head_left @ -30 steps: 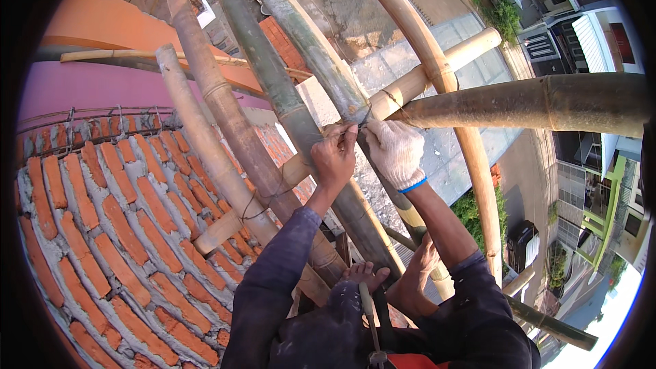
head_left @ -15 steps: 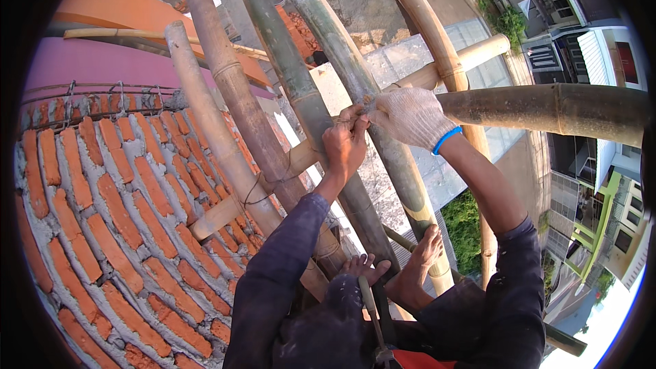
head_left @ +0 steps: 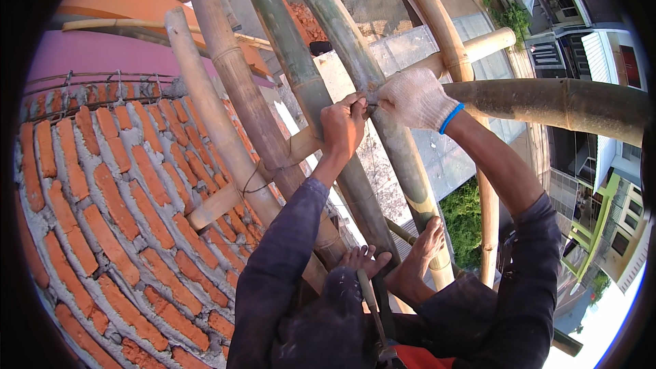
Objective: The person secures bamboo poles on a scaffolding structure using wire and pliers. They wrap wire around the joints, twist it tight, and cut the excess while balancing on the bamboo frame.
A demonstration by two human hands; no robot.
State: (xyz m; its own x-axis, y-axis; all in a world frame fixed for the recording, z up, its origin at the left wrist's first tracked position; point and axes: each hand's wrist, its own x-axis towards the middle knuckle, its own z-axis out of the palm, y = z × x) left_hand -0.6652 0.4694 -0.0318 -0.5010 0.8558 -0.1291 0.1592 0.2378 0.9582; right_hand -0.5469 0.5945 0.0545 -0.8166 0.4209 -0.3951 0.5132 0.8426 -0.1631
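My bare left hand (head_left: 343, 130) is closed in a pinch, thumb against the curled fingers. Close beside it, my right hand (head_left: 415, 100), in a white knitted glove with a blue cuff, is closed too. A short bit of thin dark wire (head_left: 371, 104) shows between the two sets of fingertips; most of it is hidden. Both hands are over a greenish bamboo pole (head_left: 404, 160), where it crosses a paler bamboo crosspiece (head_left: 488, 45). Further left, dark wire (head_left: 254, 181) binds another bamboo pole (head_left: 239, 113) to that crosspiece.
My bare feet (head_left: 418, 260) rest on the bamboo poles. A handled tool (head_left: 369, 294) lies near my leg. An orange brick wall (head_left: 130, 219) rises at left. A thick bamboo pole (head_left: 581, 106) runs out to the right. Ground and houses (head_left: 615, 232) lie far below.
My hands have drawn slightly apart, and the wire now shows between the fingertips. The left wrist has turned more upright. The whole view has shifted a little.
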